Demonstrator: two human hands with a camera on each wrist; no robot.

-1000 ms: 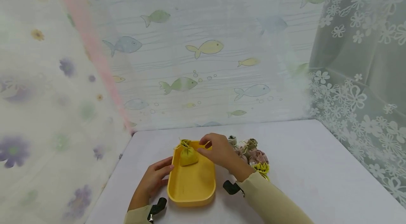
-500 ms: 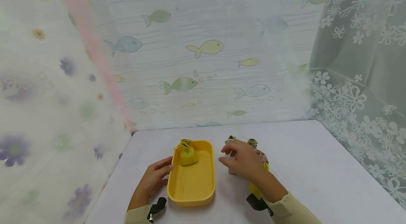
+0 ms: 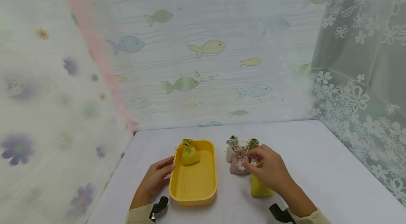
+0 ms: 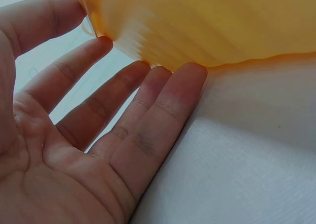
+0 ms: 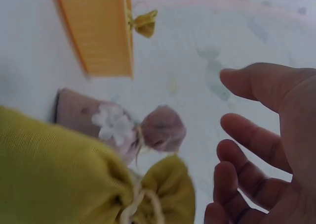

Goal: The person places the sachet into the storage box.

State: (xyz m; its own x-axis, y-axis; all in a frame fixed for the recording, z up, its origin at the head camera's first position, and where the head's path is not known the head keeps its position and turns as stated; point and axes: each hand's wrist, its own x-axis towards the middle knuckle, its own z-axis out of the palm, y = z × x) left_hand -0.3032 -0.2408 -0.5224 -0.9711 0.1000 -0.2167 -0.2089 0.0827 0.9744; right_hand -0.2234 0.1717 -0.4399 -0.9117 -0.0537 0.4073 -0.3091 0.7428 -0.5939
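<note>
My left hand (image 3: 154, 179) rests against the left side of a yellow plastic tray (image 3: 192, 187). In the left wrist view its nearly straight fingers (image 4: 180, 90) touch the tray's outer wall. Inside the tray, at the far left corner, a yellow-green drawstring pouch (image 3: 190, 157) leans against the rim. My right hand (image 3: 272, 167) hovers over a group of small drawstring pouches, thumb and fingers apart with nothing between them. Closest to it are a yellow-green pouch (image 5: 54, 169), partly hidden by the hand in the head view, and a dusty-pink pouch (image 5: 81, 112) with a white flower.
Behind the pink pouch stand a pale grey pouch (image 3: 229, 153) and one with an olive top (image 3: 253, 143); another pink one is mostly hidden by my right hand. A white cloth (image 3: 291, 139) covers the table, with printed curtains (image 3: 203, 69) around it.
My right hand has moved right from above the tray to over the pouches, uncovering the pink and grey ones. The left hand has stayed at the tray's side.
</note>
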